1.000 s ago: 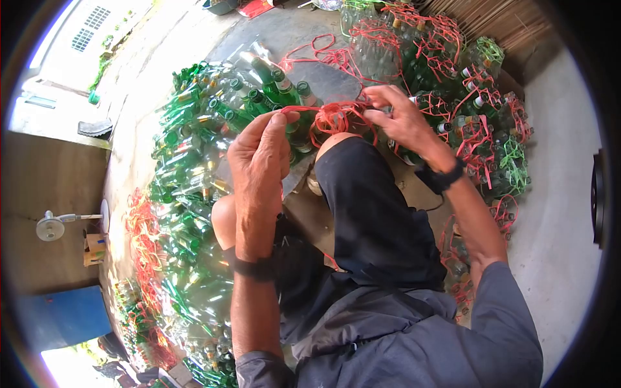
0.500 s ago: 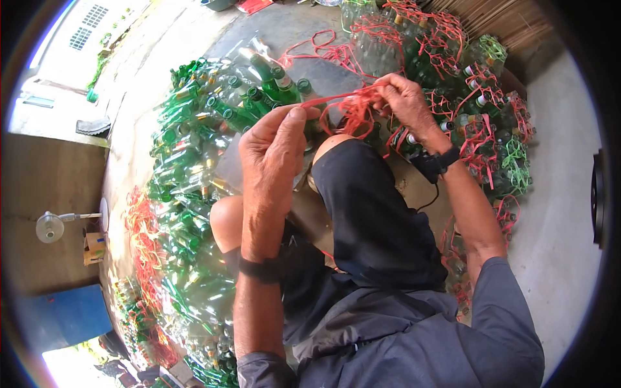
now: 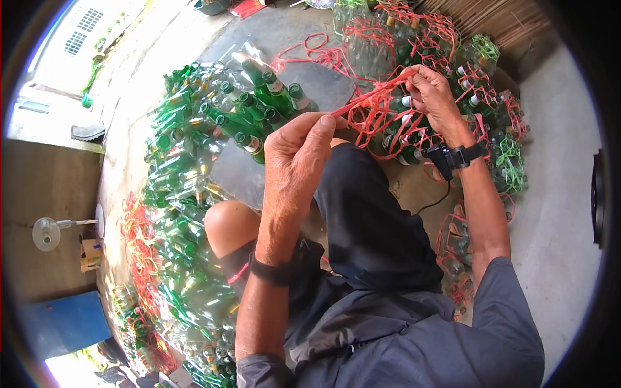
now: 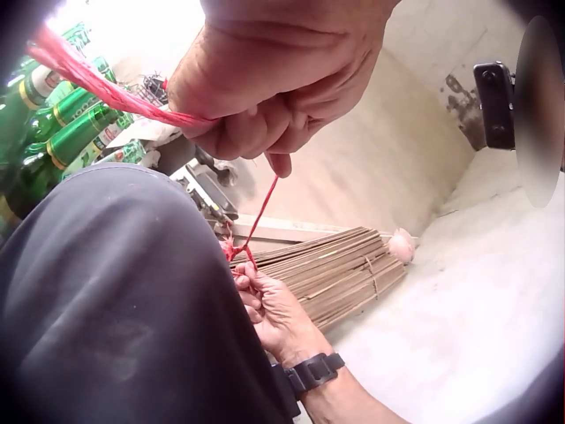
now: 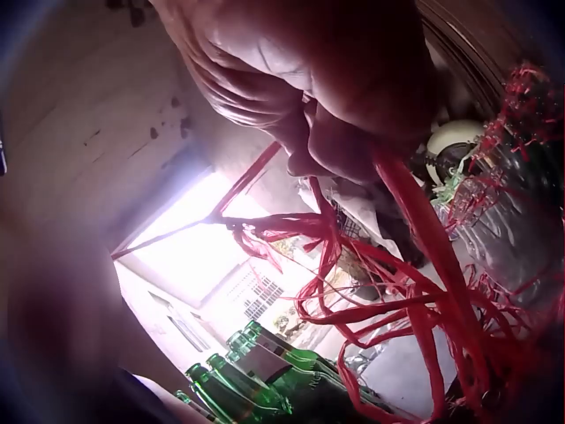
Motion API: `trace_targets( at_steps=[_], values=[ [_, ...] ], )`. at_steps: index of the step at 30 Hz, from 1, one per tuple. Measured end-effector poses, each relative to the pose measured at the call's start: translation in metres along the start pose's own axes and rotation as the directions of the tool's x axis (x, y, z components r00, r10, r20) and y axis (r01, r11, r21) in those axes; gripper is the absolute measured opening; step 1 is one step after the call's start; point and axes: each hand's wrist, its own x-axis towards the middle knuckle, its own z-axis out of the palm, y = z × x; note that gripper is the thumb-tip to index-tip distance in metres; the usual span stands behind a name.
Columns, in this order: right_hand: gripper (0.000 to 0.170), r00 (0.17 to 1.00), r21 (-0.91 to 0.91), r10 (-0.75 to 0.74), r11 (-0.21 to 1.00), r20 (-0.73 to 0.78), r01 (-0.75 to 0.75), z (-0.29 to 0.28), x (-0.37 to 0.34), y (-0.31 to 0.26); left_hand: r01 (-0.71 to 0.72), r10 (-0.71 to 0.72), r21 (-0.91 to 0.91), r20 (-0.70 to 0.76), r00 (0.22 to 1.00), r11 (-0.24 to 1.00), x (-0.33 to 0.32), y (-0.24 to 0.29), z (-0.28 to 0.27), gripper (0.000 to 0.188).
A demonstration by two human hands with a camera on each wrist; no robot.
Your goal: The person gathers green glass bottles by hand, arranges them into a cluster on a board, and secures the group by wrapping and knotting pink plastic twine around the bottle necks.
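Between both hands, over the right knee, stretches red plastic twine (image 3: 381,90), with a loose tangle of loops hanging from it. My left hand (image 3: 297,152) pinches the twine between thumb and forefinger; in the left wrist view a thick red strand (image 4: 115,95) runs out of that hand. Farther right, my right hand (image 3: 436,97) pinches the other part of it. Red loops (image 5: 428,230) dangle below its fingers in the right wrist view. Beyond the left hand, several green glass bottles (image 3: 262,97) stand close together on a dark grey slab (image 3: 239,180).
A large heap of green and clear bottles (image 3: 181,223) lies to the left, with red twine (image 3: 139,239) along its outer side. Bottles bundled in red and green twine (image 3: 475,103) stand at the right, near a bundle of thin sticks (image 3: 498,26) and a pale wall (image 3: 563,194).
Both hands have moved right, the right hand also farther forward. The twine and its tangle have shifted right with them, and more of the green bottles shows beside the left hand.
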Motion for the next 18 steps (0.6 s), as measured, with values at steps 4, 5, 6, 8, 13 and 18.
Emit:
trace_targets(
  at_steps=[4,5,6,8,13,18],
  values=[
    [0.017,0.998,-0.064,-0.015,0.998,-0.063,0.011,0.000,-0.006,-0.004,-0.042,0.042,0.036,0.008,0.999,0.998,-0.002,-0.012,0.012,0.023],
    [0.017,0.997,-0.097,-0.006,0.995,-0.075,-0.002,-0.006,-0.004,0.000,-0.073,0.071,0.052,0.044,0.997,0.996,-0.002,-0.018,0.014,0.022],
    [0.017,0.996,-0.128,0.004,0.992,-0.090,-0.015,-0.012,-0.003,0.004,-0.079,0.072,0.095,0.071,0.995,0.992,-0.001,-0.023,0.016,0.022],
    [0.017,0.993,-0.177,0.032,0.983,-0.116,-0.052,-0.020,-0.002,0.016,-0.058,0.046,0.148,0.083,0.995,0.987,-0.001,-0.032,0.024,0.022],
    [0.019,0.979,-0.306,0.068,0.944,-0.192,-0.126,-0.029,0.002,0.031,-0.354,0.356,0.677,0.144,0.923,0.645,-0.003,-0.034,0.049,0.011],
    [0.017,0.927,-0.367,-0.130,0.930,-0.352,-0.009,-0.033,0.016,0.045,-0.359,0.305,0.819,0.237,0.922,0.448,-0.002,-0.047,0.076,0.013]
  ],
)
